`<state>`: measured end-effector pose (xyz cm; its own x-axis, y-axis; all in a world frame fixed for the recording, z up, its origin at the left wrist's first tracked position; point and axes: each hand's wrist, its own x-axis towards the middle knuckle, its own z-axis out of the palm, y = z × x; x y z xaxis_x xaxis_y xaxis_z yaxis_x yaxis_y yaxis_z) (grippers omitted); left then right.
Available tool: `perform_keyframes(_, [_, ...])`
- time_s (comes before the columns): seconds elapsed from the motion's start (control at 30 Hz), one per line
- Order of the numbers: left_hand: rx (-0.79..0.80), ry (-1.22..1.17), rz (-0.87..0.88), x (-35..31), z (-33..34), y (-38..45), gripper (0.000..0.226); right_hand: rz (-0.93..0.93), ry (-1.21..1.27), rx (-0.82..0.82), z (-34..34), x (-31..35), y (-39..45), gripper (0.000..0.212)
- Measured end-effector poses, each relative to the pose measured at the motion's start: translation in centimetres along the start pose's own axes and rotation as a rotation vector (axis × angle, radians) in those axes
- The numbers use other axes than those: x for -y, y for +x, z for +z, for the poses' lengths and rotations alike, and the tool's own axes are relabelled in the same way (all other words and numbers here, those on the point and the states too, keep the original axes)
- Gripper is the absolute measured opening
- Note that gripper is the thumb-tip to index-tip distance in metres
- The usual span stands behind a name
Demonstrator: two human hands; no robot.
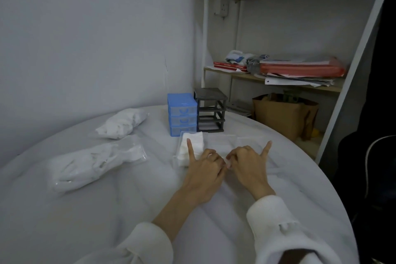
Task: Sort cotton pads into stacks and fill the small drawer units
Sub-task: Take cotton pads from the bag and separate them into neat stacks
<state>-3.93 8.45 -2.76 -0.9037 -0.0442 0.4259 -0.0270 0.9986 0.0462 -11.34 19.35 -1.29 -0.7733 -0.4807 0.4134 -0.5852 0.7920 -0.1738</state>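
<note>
My left hand (206, 169) and my right hand (246, 165) meet knuckle to knuckle at the table's middle. Their fingers are curled and together pinch a small white cotton pad (227, 164), mostly hidden between them; each little finger sticks out. Just beyond my left hand lies a clear drawer (179, 152) filled with a stack of white pads (197, 141). Two more clear drawers (218, 140) (250, 140) lie beyond my right hand. A blue drawer unit (182, 113) and a black drawer frame (211, 110) with open slots stand behind. Two plastic bags of pads (122, 123) (94, 163) lie at left.
The round table (107, 210) has a wrinkled white cloth; its edge curves down the right side. Behind it a shelf (278, 80) carries red folders and papers. A brown paper bag (282, 115) stands on the floor. A dark chair (368, 167) is at right.
</note>
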Motion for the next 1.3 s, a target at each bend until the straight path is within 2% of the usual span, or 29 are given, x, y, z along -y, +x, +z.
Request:
perform_keyframes(0.07, [-0.008, -0.066, -0.017, 0.0, -0.5, -0.2, 0.075, -0.009, 0.1, -0.025, 0.1, 0.3, 0.1, 0.028])
perform_keyframes(0.17, [-0.026, -0.209, -0.103, 0.7, -2.1, -0.5, 0.035, -0.026, 0.28, -0.087, 0.2, 1.2, 0.2, 0.026])
perform_keyframes(0.3, [-0.145, -0.308, -0.124, 3.8, -4.1, -2.2, 0.027, -0.108, 0.344, -0.057, 0.4, 2.8, -0.2, 0.028])
perform_keyframes(0.4, [-0.254, -0.285, -0.158, 7.4, -5.3, -4.3, 0.023, -0.189, 0.355, -0.05, 0.3, 4.0, -0.5, 0.029])
perform_keyframes(0.5, [-0.296, -0.172, -0.232, 10.8, -6.6, -6.6, 0.028, -0.261, 0.397, -0.036, 0.2, 5.2, -1.2, 0.03])
perform_keyframes(0.57, [-0.266, -0.054, -0.276, 12.3, -7.5, -7.8, 0.037, -0.305, 0.413, -0.027, 0.2, 5.9, -1.7, 0.033])
perform_keyframes(0.7, [0.011, 0.216, -0.487, 14.0, -8.2, -9.8, 0.074, -0.383, 0.435, -0.011, 0.4, 7.1, -2.7, 0.038])
perform_keyframes(0.77, [0.108, 0.27, -0.57, 14.4, -8.3, -10.4, 0.087, -0.418, 0.452, 0.007, 0.5, 7.7, -3.2, 0.039])
perform_keyframes(0.9, [0.178, 0.306, -0.666, 14.9, -8.5, -10.6, 0.087, -0.469, 0.456, 0.069, 0.7, 8.5, -3.8, 0.039])
perform_keyframes(1.13, [-0.018, 0.218, -0.604, 14.3, -8.4, -10.6, 0.065, -0.48, 0.467, 0.046, 0.5, 8.5, -3.9, 0.036])
perform_keyframes(1.3, [-0.288, -0.036, -0.373, 11.9, -7.9, -9.8, 0.059, -0.379, 0.649, -0.056, 0.5, 8.8, -3.7, 0.029])
